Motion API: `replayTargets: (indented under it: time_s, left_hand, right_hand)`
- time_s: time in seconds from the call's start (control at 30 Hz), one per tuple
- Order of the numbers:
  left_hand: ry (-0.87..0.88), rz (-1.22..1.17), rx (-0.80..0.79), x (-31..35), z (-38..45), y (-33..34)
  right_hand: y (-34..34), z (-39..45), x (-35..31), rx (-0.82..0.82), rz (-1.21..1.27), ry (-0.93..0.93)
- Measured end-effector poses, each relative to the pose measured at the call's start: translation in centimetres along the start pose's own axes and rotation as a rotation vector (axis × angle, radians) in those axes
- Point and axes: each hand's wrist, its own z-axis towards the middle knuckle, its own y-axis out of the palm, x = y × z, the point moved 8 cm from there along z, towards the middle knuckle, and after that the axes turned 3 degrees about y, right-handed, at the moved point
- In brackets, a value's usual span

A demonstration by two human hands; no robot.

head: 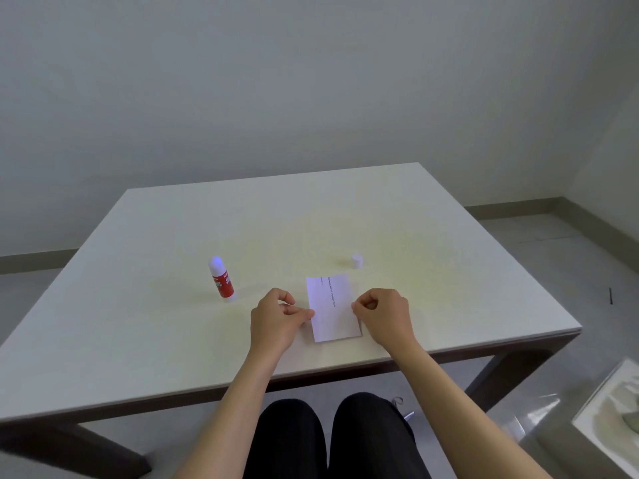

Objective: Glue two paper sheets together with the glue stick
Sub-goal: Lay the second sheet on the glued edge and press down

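White paper [332, 307] flat near table [449, 271] front edge, pinched at both long edges: left hand [276, 318] at 9 o'clock, right hand [382, 314] at 3. Glue stick [221, 279] upright, uncapped, at 10; cap [357, 261] at 1. Probably aligning sheets: square edges first, then press centre outward.

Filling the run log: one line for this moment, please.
stage: aligning paper | left hand: pinching left edge | right hand: pinching right edge | glue stick: upright, uncapped | cap: apart
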Motion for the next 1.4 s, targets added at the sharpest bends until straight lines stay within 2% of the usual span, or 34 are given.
replayTargets:
  time_s: [0.27,0.47,0.7,0.77,0.83,0.9,1.0,1.07,1.3,1.4]
  left_hand:
    - [0.002,0.046,0.009,-0.2,0.5,0.1]
    - [0.064,0.169,0.04,0.1,0.8,0.6]
    - [0.225,0.34,0.072,1.1,0.6,1.1]
    - [0.367,0.434,0.06,2.1,0.3,1.4]
    - [0.536,0.583,0.011,3.1,0.1,2.1]
    - [0.604,0.731,-0.109,2.9,0.6,2.9]
    - [0.546,0.813,-0.297,1.6,1.6,3.2]
    - [0.511,0.825,-0.366,1.1,1.7,3.2]
    - [0.497,0.936,-0.509,0.3,1.3,3.7]
    - [0.489,0.942,-0.521,0.3,1.1,3.7]
  right_hand:
    - [0.2,-0.2,-0.2,0.014,-0.038,-0.04]
    - [0.6,-0.2,-0.6,0.045,-0.142,-0.074]
    - [1.2,-0.4,-0.9,0.046,-0.214,-0.117]
    - [1.1,-0.5,-1.2,0.051,-0.223,-0.151]
    - [1.0,-0.5,-1.4,0.047,-0.233,-0.172]
    - [1.1,-0.4,-1.6,0.038,-0.247,-0.182]
    - [1.3,-0.3,-1.6,0.03,-0.274,-0.181]
    - [1.3,-0.3,-1.6,0.032,-0.281,-0.179]
    - [1.2,-0.5,-1.6,0.06,-0.322,-0.161]
    - [1.3,-0.5,-1.7,0.06,-0.355,-0.163]
